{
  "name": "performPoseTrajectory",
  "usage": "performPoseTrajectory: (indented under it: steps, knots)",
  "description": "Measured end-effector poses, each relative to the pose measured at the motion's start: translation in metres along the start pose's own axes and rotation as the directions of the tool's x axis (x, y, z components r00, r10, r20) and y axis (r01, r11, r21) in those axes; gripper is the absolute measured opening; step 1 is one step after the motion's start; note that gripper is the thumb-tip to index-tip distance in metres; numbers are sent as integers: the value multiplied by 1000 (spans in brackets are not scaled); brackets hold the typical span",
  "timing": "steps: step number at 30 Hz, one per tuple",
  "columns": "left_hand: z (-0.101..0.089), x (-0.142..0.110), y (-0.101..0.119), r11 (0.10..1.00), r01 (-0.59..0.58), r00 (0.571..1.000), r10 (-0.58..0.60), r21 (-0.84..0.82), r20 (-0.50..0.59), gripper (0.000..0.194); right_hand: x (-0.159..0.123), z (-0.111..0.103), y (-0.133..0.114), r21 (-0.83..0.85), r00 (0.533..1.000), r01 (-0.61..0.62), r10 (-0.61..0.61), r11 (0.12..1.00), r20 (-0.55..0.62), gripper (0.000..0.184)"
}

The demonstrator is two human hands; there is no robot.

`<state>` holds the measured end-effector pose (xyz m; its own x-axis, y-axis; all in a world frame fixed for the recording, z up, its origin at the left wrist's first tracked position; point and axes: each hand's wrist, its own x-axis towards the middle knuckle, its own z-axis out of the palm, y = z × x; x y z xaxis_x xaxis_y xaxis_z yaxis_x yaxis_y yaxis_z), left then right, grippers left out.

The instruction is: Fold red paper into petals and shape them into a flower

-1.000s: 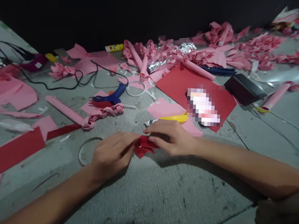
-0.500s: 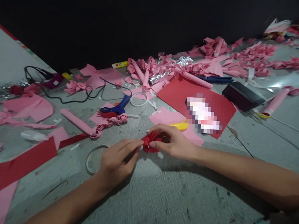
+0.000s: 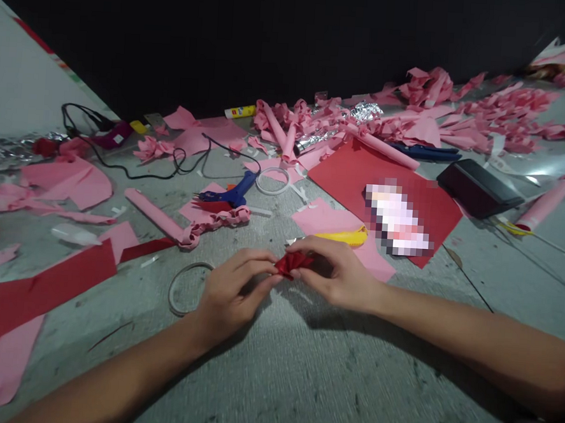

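Note:
A small folded red paper piece (image 3: 294,263) is pinched between both my hands just above the grey floor. My left hand (image 3: 233,293) grips its left side with curled fingers. My right hand (image 3: 339,272) closes round its right side, thumb and forefinger on top. A clear tape ring (image 3: 182,286) lies flat just left of my left hand. A yellow-handled cutter (image 3: 345,236) lies right behind my right hand on pink paper (image 3: 318,218).
A blue glue gun (image 3: 230,195) with black cord, a pink paper chain (image 3: 215,223), a rolled pink tube (image 3: 153,213), red sheets (image 3: 361,171), a black case (image 3: 478,188) and heaps of pink scraps (image 3: 461,114) cover the floor behind. A red strip (image 3: 38,295) lies at left.
The red paper piece has been squeezed smaller and lifted slightly between my fingers. My hands have drawn closer together, and the camera has shifted a little.

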<state>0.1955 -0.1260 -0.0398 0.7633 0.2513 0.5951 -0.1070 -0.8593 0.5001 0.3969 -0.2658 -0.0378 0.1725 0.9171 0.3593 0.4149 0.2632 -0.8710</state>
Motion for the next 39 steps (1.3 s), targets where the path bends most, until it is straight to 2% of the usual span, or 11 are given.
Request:
performPoseTrajectory:
  steps: [3,9,18,22,29,33,37,39]
  knots:
    - [2,0,0,998,1,1000,-1,-61,-5,15,0,-1,-2,-34,1000,20,-19,999,14,25]
    - [3,-1,-1,998,-7,1000,8,-60,5,24,-2,1,-5,-88,992,120,-117,989,36,19]
    - [-1,2,2,997,-5,1000,5,-83,5,21,-4,2,-4,-195,962,270,-257,943,87,29]
    - [-2,4,6,999,8,1000,-7,-49,3,17,-5,3,-3,-244,954,291,-262,925,145,26]
    - [5,2,6,996,-40,999,42,82,-19,13,-6,6,-2,-334,925,372,-318,866,206,23]
    - [3,2,8,979,-111,993,118,174,-30,13,-8,6,-3,-343,942,327,-273,881,196,17]
    - [0,1,10,930,-242,970,241,278,37,17,-9,7,-4,-334,945,316,-264,888,194,14]
    - [-1,0,11,933,-236,971,234,272,40,17,-9,7,-5,-327,945,317,-265,890,194,15]
